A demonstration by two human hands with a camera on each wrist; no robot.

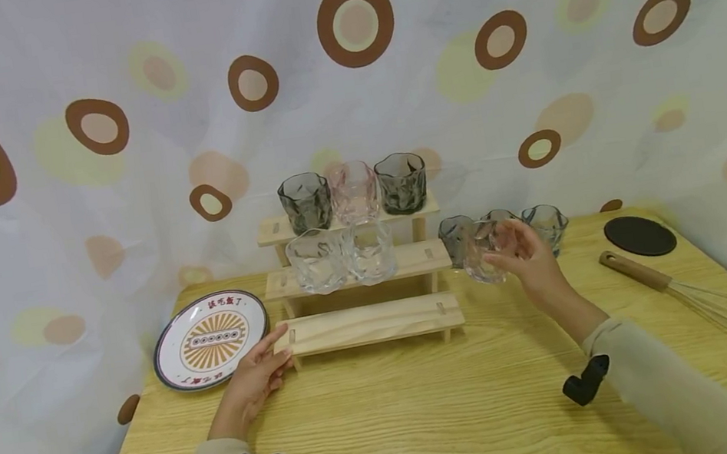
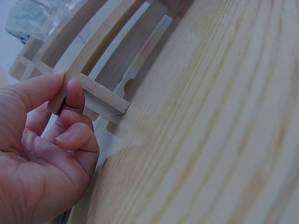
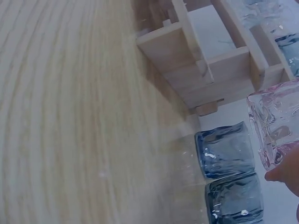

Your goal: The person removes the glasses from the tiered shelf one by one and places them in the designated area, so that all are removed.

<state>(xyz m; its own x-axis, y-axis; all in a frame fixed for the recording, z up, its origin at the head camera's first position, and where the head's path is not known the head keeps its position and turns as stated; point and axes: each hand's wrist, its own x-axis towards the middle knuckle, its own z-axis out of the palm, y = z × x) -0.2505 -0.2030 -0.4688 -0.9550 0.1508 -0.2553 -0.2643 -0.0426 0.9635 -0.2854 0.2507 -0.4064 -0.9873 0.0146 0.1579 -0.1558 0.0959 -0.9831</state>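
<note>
Your right hand (image 1: 527, 258) grips pink-tinted tumbler (image 1: 476, 254)
Near wooden rack (image 1: 413, 259), right edge; left hand (image 1: 253, 376) pinches bottom shelf (image 1: 365, 325), left edge.

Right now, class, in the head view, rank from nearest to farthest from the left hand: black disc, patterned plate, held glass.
1. Patterned plate: beside the left hand.
2. Held glass: in the right hand.
3. Black disc: at the table's far right.
</note>
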